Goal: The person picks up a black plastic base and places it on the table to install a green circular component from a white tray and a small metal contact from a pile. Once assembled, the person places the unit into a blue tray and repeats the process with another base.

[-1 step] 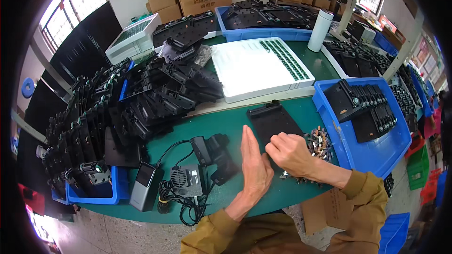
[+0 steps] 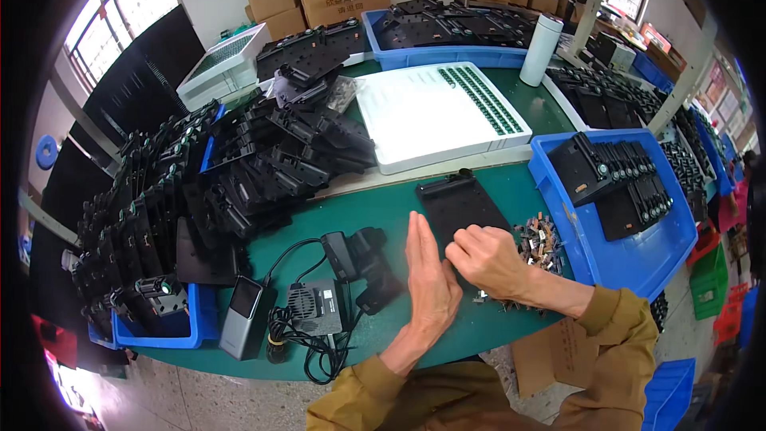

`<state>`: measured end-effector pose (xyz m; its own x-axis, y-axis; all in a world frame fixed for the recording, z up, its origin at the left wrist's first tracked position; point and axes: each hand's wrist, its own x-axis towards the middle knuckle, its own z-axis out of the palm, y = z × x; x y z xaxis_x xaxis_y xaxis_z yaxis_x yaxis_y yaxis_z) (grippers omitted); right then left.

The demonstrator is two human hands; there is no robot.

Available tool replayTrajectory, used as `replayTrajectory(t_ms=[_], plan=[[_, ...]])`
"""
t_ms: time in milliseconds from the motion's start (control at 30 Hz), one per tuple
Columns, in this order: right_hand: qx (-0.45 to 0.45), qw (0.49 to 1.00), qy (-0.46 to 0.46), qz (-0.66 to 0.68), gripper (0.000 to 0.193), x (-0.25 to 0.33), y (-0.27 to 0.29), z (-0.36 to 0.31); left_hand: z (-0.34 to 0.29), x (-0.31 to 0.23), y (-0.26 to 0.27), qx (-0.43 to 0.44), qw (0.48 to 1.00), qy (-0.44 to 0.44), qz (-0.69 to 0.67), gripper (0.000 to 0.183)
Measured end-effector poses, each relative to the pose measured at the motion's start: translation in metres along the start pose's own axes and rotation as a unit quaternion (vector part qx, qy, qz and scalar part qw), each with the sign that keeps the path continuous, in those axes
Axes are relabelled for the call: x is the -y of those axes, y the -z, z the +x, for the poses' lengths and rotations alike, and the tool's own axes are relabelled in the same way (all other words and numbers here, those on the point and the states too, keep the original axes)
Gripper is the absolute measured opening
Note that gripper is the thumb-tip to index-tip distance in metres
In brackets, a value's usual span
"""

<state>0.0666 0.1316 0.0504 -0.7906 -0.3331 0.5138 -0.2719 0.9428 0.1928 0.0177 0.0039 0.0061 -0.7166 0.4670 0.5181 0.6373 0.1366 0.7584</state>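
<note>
Over the front of the green table, my left hand [image 2: 432, 283] is held on edge with its fingers stretched straight up and nothing visible in it. Close beside its thumb, my right hand [image 2: 488, 259] is closed into a fist; whatever its fingers may hold is hidden. Just beyond both hands lies a flat black plastic panel [image 2: 461, 201] with a raised bar along its far edge. A heap of small metal and plastic parts [image 2: 542, 241] is next to my right wrist, partly covered by the forearm.
To the right, a blue tray [image 2: 638, 259] holds several black panels. A white tray [image 2: 435, 116] with rows of green pieces lies behind, near a white bottle [image 2: 542, 49]. Black parts [image 2: 279, 144] pile up at left. A power bank [image 2: 242, 315] and a cabled adapter [image 2: 315, 307] sit at front left.
</note>
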Motion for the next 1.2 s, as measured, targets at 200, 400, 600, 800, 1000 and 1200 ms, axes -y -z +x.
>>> replayTrajectory(t_ms=[200,400,600,800,1000,1200], plan=[[0.051,0.991,-0.05,0.114,0.013,-0.017,-0.018,0.002,0.001,0.007,0.0,0.068,0.997,0.004,0.041,0.064],[0.024,0.974,-0.142,0.175,0.001,-0.056,-0.001,0.03,0.003,0.003,0.005,0.13,0.975,-0.033,0.175,0.059],[0.047,0.94,-0.33,0.075,0.018,-0.184,-0.037,0.082,0.003,-0.004,0.004,0.146,0.959,-0.058,0.234,0.042],[-0.015,0.91,-0.406,0.081,0.023,-0.256,-0.119,0.11,0.004,-0.007,0.009,0.152,0.958,-0.069,0.232,0.039],[-0.006,0.93,-0.368,0.011,0.022,-0.283,-0.164,0.116,0.013,-0.014,0.013,0.166,0.955,-0.053,0.24,0.033],[0.013,0.943,-0.333,-0.007,0.011,-0.294,-0.171,0.124,0.018,-0.018,0.013,0.17,0.95,-0.051,0.258,0.031]])
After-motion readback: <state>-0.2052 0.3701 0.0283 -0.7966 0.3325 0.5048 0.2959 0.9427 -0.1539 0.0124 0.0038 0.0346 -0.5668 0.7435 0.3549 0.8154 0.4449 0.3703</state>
